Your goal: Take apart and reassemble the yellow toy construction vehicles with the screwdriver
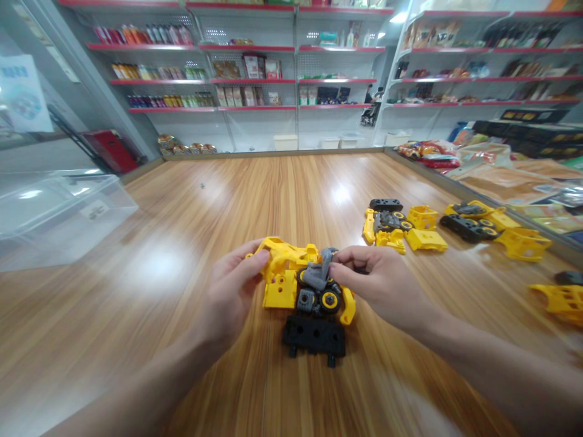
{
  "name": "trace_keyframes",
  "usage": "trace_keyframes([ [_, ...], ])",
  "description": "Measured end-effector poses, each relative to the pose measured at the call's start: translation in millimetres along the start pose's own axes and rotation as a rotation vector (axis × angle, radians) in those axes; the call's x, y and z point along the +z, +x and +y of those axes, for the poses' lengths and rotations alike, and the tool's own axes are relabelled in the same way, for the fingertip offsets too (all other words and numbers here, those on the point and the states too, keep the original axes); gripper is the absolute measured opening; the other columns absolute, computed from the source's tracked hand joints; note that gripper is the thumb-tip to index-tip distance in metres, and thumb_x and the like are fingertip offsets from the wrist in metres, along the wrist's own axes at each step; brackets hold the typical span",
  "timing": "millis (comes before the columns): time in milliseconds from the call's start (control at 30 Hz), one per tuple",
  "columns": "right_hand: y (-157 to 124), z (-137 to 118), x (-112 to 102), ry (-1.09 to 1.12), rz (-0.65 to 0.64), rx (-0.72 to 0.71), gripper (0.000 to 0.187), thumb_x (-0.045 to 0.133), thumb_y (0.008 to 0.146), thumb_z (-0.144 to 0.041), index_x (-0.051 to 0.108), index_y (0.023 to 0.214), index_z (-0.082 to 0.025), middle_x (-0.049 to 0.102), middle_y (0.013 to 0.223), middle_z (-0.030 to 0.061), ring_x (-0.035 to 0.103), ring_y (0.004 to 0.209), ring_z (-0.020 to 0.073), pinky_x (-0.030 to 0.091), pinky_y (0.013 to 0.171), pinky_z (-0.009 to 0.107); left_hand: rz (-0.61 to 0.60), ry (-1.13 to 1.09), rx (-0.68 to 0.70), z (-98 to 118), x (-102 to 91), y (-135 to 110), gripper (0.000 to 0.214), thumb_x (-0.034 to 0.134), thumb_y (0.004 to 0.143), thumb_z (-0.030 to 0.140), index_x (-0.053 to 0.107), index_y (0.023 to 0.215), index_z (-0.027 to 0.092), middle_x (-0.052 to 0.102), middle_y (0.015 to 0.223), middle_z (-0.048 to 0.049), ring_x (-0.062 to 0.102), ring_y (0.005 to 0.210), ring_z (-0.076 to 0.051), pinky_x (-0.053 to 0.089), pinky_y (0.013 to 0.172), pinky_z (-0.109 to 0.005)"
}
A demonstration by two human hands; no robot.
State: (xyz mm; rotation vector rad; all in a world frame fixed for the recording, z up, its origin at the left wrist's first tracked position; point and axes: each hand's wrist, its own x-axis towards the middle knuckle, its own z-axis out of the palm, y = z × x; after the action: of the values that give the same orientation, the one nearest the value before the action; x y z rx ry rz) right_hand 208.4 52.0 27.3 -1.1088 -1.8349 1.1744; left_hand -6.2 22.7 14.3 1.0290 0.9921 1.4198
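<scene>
A partly built yellow toy vehicle (291, 276) lies on the wooden table (182, 243) in front of me. My left hand (232, 288) grips its yellow body at the left side, fingers curled round it. My right hand (378, 282) pinches a grey arm piece (319, 272) that sits on top of the toy, above its black-and-yellow wheels (328, 298). A black base block (314, 337) lies on the table just below the toy, touching or nearly touching it.
More yellow and black toy parts (401, 227) lie to the right, with another group (487, 224) further right and a piece (562, 297) at the edge. A clear plastic box (50, 212) stands at the left. Store shelves (255, 79) line the back.
</scene>
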Motion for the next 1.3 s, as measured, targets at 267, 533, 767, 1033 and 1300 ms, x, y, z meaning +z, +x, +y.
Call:
trace_keyframes([
  [267,0,0,1,0.299,-0.190,0.135,0.015,0.061,0.085,-0.029,0.068,0.081,-0.016,0.048,0.055,-0.0060,0.038,0.047,0.0053,0.026,0.043,0.019,-0.234,-0.434,-0.482,4,-2.3,-2,0.040,0.053,0.081,0.043,0.076,0.088,0.011,0.069,0.091,-0.0152,0.063,0.075,-0.022,0.054,0.066,-0.032],
  [533,4,5,4,0.189,-0.074,0.228,0.016,0.061,0.083,-0.028,0.068,0.078,-0.014,0.046,0.052,-0.0057,0.036,0.044,0.0056,0.024,0.040,0.019,-0.170,-0.442,-0.508,3,-0.8,2,0.037,0.053,0.084,0.036,0.076,0.085,0.008,0.069,0.101,-0.0178,0.063,0.078,-0.021,0.054,0.066,-0.031],
  [767,5,13,4,0.108,-0.070,0.260,0.022,0.058,0.086,-0.030,0.070,0.082,-0.012,0.051,0.056,-0.0023,0.036,0.043,0.0048,0.023,0.038,0.018,-0.139,-0.420,-0.544,2,1.0,3,0.032,0.054,0.086,0.034,0.074,0.079,0.009,0.070,0.093,-0.0154,0.064,0.076,-0.019,0.054,0.071,-0.030],
  [1033,8,11,5,0.060,-0.038,0.248,0.022,0.058,0.087,-0.028,0.071,0.096,-0.012,0.060,0.063,0.0001,0.049,0.051,0.0088,0.034,0.046,0.020,-0.130,-0.385,-0.463,2,2.5,3,0.027,0.055,0.086,0.032,0.070,0.075,0.012,0.069,0.085,-0.0118,0.063,0.069,-0.018,0.054,0.065,-0.030],
  [1300,7,13,4,-0.042,0.034,0.158,0.027,0.058,0.088,-0.036,0.070,0.096,-0.012,0.072,0.082,0.0074,0.065,0.073,0.0171,0.048,0.064,0.028,0.095,-0.005,0.059,3,-8.0,6,0.023,0.061,0.078,0.024,0.071,0.097,0.015,0.068,0.091,-0.0062,0.060,0.078,-0.018,0.046,0.062,-0.026],
])
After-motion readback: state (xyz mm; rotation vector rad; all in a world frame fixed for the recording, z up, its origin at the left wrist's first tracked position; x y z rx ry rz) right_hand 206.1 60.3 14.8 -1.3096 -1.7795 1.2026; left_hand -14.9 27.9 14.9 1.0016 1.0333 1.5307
